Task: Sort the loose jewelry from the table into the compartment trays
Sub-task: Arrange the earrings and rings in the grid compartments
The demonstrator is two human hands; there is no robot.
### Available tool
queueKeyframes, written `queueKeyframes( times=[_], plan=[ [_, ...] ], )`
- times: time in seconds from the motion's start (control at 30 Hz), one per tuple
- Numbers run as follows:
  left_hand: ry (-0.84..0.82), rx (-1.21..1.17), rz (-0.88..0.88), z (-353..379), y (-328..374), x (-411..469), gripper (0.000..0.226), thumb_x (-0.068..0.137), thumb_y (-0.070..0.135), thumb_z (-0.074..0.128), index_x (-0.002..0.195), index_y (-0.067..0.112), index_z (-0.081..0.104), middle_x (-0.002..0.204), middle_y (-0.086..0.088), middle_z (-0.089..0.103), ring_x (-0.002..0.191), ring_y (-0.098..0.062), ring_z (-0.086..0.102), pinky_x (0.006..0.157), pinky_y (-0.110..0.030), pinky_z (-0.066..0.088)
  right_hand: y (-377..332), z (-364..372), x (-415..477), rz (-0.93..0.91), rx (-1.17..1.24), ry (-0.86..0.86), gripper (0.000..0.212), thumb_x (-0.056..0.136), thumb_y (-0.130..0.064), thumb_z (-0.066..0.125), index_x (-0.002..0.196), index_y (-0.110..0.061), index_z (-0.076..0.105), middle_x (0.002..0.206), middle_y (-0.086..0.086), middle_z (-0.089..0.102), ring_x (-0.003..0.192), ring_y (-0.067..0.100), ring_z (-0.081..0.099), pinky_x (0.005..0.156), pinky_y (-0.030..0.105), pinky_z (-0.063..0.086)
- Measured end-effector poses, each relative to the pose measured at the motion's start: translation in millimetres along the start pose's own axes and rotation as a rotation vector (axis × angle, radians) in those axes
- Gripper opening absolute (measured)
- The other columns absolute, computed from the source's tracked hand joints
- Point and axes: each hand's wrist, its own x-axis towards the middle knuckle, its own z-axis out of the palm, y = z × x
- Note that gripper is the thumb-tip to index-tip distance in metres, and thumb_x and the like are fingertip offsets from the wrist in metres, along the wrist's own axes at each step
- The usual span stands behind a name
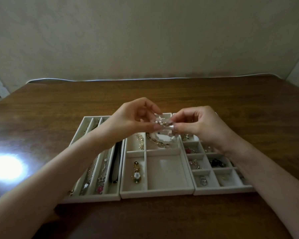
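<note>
The left hand and the right hand are meeting in the air, and both are pinching one small clear packet between thumb and fingertips. Pearl-like beads are showing inside the packet; what piece it is, I cannot tell. The packet is hanging above the far part of the middle tray, not touching it.

The hands are hiding the far ends of the trays. Under them a gold chain is lying in a far compartment of the middle tray, and a flower pendant is lying in its near-left compartment; the large near one is holding nothing. The left tray, touching its side, is keeping chains and a black band in long lanes. The right tray is keeping small pieces in square cells, and the right forearm is covering some of them.

All three trays are standing on a brown wooden table, where a bright glare is shining at the left. A plain pale wall is rising behind.

Both forearms are reaching in from the near corners and pointing toward each other, with wrists raised and the other fingers curled loosely.
</note>
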Motion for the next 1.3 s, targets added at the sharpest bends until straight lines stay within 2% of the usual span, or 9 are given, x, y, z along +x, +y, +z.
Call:
queueKeyframes(
  times=[0.2,0.3,0.4,0.47,0.6,0.73,0.97,1.13,1.3],
  plan=[
    [-0.079,0.14,-0.05,1.4,-0.7,-1.0,0.014,0.079,0.006,0.07,0.091,0.01,0.063,0.08,-0.003,0.068,0.064,0.001,0.059,0.062,-0.01,0.044,0.4,-3.8,0.6,-0.024,0.163,0.031,0.01,0.082,0.001,0.063,0.083,-0.009,0.067,0.075,0.0,0.07,0.07,0.009,0.068,0.064,0.015,0.051],
    [-0.114,0.261,-0.013,3.1,-0.6,-1.5,0.006,0.083,0.009,0.066,0.085,0.014,0.064,0.075,0.007,0.067,0.06,0.005,0.053,0.057,-0.006,0.038,0.5,-4.2,-0.1,-0.052,0.193,0.021,0.01,0.084,0.0,0.061,0.085,-0.009,0.065,0.071,-0.001,0.071,0.069,0.007,0.068,0.062,0.012,0.048],
    [-0.128,0.16,-0.019,-4.2,-1.3,-0.7,0.007,0.081,0.015,0.066,0.087,0.013,0.061,0.079,0.007,0.069,0.072,-0.003,0.06,0.064,-0.014,0.045,0.1,-6.4,-0.5,-0.059,0.194,0.003,0.008,0.083,-0.003,0.063,0.085,-0.01,0.066,0.068,-0.002,0.069,0.057,0.006,0.06,0.051,0.015,0.045],
    [-0.119,0.07,-0.015,-8.3,0.2,-1.8,0.017,0.079,0.018,0.063,0.09,0.006,0.059,0.078,0.005,0.068,0.065,-0.006,0.058,0.059,-0.017,0.046,0.0,-10.1,-0.5,-0.071,0.183,-0.033,0.007,0.077,-0.008,0.066,0.084,-0.011,0.067,0.071,0.003,0.069,0.055,0.013,0.059,0.048,0.019,0.048],
    [-0.09,-0.009,0.054,-7.2,1.9,-2.8,0.018,0.078,0.009,0.061,0.091,-0.003,0.056,0.087,-0.01,0.07,0.076,-0.021,0.069,0.066,-0.027,0.057,-0.3,-15.6,-1.3,-0.088,0.118,-0.141,0.017,0.07,-0.005,0.069,0.086,-0.009,0.07,0.085,0.011,0.072,0.078,0.025,0.071,0.067,0.026,0.057],
    [-0.04,0.136,0.21,-1.5,0.0,-2.4,0.01,0.08,-0.002,0.066,0.087,0.001,0.061,0.095,-0.008,0.069,0.089,-0.024,0.069,0.079,-0.04,0.057,0.2,-20.4,-2.3,-0.069,0.057,-0.215,0.023,0.085,0.008,0.055,0.095,-0.007,0.069,0.092,0.008,0.072,0.089,0.025,0.069,0.076,0.027,0.056],
    [-0.003,0.364,0.502,8.4,3.9,-4.3,0.014,0.078,-0.008,0.062,0.086,0.003,0.064,0.099,-0.009,0.063,0.093,-0.016,0.066,0.077,-0.029,0.056,2.7,-13.8,2.1,0.015,0.137,-0.17,0.033,0.084,-0.003,0.063,0.114,-0.015,0.058,0.113,0.006,0.062,0.093,0.023,0.068,0.077,0.035,0.058],
    [-0.021,0.335,0.512,9.2,5.4,-5.4,0.016,0.077,-0.011,0.061,0.085,0.001,0.065,0.1,-0.01,0.062,0.094,-0.015,0.064,0.078,-0.029,0.056,3.9,-8.8,0.2,0.065,0.174,-0.368,0.042,0.084,-0.003,0.062,0.124,-0.015,0.054,0.114,0.008,0.067,0.108,0.023,0.064,0.095,0.037,0.051],
    [-0.103,0.198,0.388,5.7,3.1,-4.2,0.028,0.077,-0.02,0.047,0.093,-0.001,0.061,0.106,-0.014,0.058,0.099,-0.026,0.061,0.082,-0.043,0.052,3.5,-7.3,1.3,0.048,0.129,-0.235,0.027,0.076,-0.01,0.067,0.103,-0.009,0.066,0.094,0.003,0.072,0.091,0.02,0.069,0.085,0.033,0.055]
  ],
)
